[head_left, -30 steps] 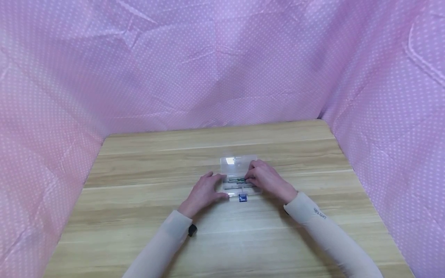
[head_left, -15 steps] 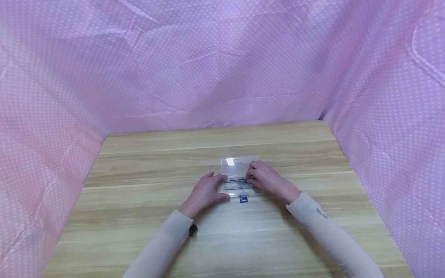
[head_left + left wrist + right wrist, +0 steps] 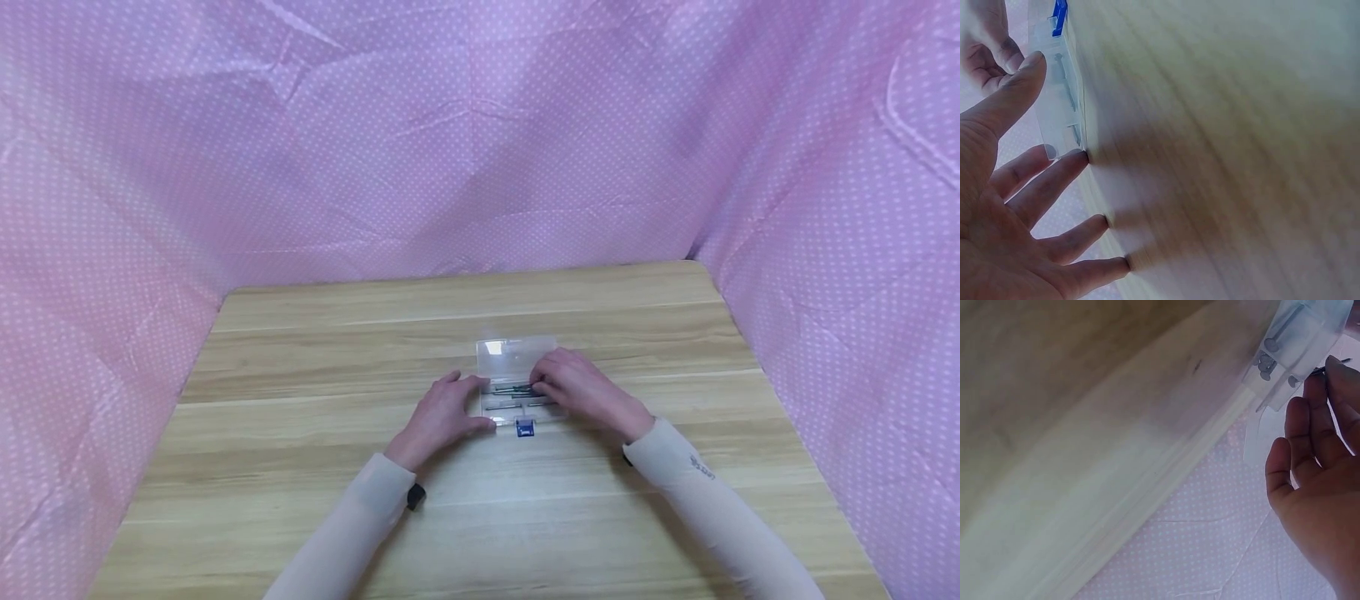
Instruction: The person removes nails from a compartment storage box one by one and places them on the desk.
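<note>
A clear plastic case (image 3: 504, 415) lies with its lid (image 3: 513, 354) raised at the back and a blue latch (image 3: 525, 428) at the front. Several metal nails (image 3: 504, 407) with flat round heads lie in its compartments. My left hand (image 3: 438, 417) holds the case's left end between thumb and fingers, the other fingers spread toward the tabletop. Over the right part of the case, my right hand (image 3: 581, 390) pinches a thin dark nail (image 3: 1346, 361) between thumb and forefinger; its pointed tip sticks out past the thumb, and the fingers hide part of its shaft.
The case rests on a wood-grain table (image 3: 337, 358), nearer its back edge than its front. Pink dotted cloth (image 3: 465, 167) hangs behind and on both sides. A dark wrist-worn piece (image 3: 416, 497) shows beside the left sleeve.
My right wrist has shifted slightly to the right and down, its fingers staying over the case. The left hand and the case keep their place.
</note>
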